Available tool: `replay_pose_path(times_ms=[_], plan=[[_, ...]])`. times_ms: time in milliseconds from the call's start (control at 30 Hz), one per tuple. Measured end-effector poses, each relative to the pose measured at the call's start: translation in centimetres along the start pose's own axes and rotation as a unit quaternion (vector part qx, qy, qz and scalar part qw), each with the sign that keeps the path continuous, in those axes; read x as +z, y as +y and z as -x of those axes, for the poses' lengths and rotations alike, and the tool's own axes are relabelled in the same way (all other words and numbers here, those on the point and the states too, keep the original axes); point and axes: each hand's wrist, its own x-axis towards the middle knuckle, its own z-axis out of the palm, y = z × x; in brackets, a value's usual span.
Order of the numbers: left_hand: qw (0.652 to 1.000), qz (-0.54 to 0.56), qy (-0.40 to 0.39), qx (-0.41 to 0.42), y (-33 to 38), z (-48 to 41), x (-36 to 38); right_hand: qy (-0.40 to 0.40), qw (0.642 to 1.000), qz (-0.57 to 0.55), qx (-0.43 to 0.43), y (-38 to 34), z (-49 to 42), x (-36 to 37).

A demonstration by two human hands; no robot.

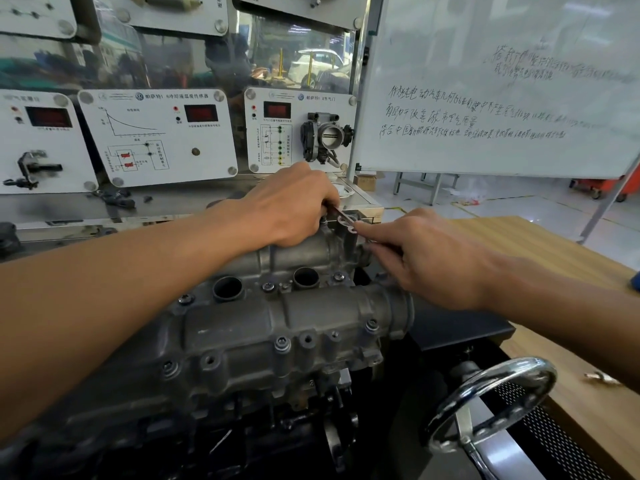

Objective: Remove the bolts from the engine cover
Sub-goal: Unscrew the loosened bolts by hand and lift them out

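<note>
The grey cast engine cover [242,320] fills the middle of the view, with bolts along it, such as one bolt [268,287] between the two round ports and another bolt [372,323] at the near right edge. My left hand [294,206] rests on the cover's far end and grips a slim metal wrench [341,218] whose ring end sits over the far right corner. My right hand [426,258] comes in from the right, index finger stretched to the ring end, its other fingers curled round a thin metal shaft. The bolt under the ring is hidden.
A chrome handwheel [491,400] sticks out at the lower right of the engine stand. A wooden table [554,258] lies to the right, with a whiteboard [502,81] behind it. White training panels [156,136] stand close behind the engine.
</note>
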Motion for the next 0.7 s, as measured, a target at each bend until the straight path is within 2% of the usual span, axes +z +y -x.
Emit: replay_pose_path(times_ms=[167, 267, 367, 433, 567, 633, 700], plan=[[1.000, -0.019, -0.021, -0.009, 0.2, -0.4, -0.4, 0.003, 1.000, 0.017, 0.000, 4.6, -0.5, -0.6], [0.998, -0.036, -0.045, -0.032, 0.6, -0.9, -0.6, -0.013, 0.998, 0.055, -0.024, 7.5, -2.6, -0.8], [0.996, -0.027, -0.066, -0.047, 0.4, -1.4, -0.8, 0.009, 0.993, 0.104, -0.045, 9.2, -6.2, 0.4], [0.997, 0.000, -0.060, -0.056, 0.0, -1.5, -1.0, 0.021, 0.990, 0.123, -0.063, 9.2, -8.9, 1.6], [0.986, 0.138, -0.048, -0.081, -0.7, -1.4, -1.3, 0.058, 0.980, 0.131, -0.138, 7.4, -13.9, 3.5], [0.989, 0.112, -0.070, -0.063, -0.9, -1.5, -1.4, 0.061, 0.978, 0.108, -0.167, 6.0, -15.5, 4.3], [0.995, 0.036, -0.081, -0.043, -0.8, -1.4, -1.5, 0.038, 0.984, 0.081, -0.154, 4.7, -16.7, 4.9]])
